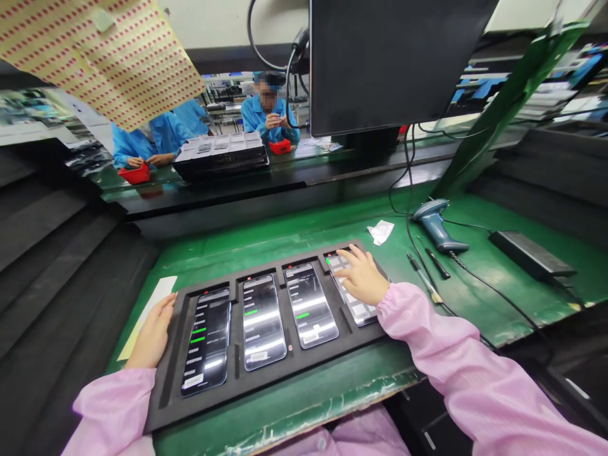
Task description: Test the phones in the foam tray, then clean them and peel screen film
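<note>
A black foam tray (pixel 261 389) lies slightly slanted on the green bench, with several smartphones in its slots. The leftmost phone (pixel 209 339) and the two middle phones, one (pixel 263 323) beside the other (pixel 311 304), show dark screens with lines of text, some green. On the rightmost phone (pixel 360 310) is a grid of light squares. My right hand (pixel 363 278) is over its upper part, fingers spread, a fingertip at the screen. My left hand (pixel 154 332) grips the tray's left edge; its thumb is hidden.
Right of the tray lie a barcode scanner (pixel 439 226), pens (pixel 424 278), cables and a black power adapter (pixel 532 254). A crumpled white paper (pixel 380 232) sits behind it. A monitor (pixel 394 63) hangs above. Black foam stacks (pixel 57 272) flank the bench. Co-workers in blue sit opposite.
</note>
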`<state>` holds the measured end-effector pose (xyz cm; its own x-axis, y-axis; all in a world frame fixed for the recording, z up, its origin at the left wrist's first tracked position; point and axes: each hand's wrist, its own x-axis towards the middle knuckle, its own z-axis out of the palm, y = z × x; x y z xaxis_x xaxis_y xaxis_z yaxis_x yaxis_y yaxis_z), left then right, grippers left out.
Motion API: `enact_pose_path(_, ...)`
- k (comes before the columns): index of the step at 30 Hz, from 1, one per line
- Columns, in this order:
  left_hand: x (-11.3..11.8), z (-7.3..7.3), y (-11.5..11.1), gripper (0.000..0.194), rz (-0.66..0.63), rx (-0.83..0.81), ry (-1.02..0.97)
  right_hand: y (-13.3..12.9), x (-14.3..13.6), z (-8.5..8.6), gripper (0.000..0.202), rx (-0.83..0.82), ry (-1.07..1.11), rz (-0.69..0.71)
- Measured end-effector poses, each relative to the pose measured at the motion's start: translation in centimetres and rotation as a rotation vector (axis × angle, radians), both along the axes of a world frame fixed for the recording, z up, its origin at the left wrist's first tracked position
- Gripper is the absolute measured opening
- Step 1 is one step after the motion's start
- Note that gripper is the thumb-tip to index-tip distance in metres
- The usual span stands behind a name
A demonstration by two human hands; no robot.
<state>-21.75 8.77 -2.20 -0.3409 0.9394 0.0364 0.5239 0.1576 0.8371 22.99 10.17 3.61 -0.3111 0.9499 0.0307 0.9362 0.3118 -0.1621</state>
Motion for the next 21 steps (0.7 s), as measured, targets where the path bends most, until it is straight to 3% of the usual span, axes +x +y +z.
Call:
enact_pose_path(6, 0.4, 0.3, -0.1, 0.042, 0.038, -0.019, 0.039, -2.6, 0.5, 0.3, 0.04, 0.003, -0.032, 0.05)
enact_pose_path(21, -0.3, -0.6, 0.3, 0.053, 0.035, -0.039, 0.022, -7.4, 1.3, 0.1, 0.039, 0.027, 0.023, 0.085)
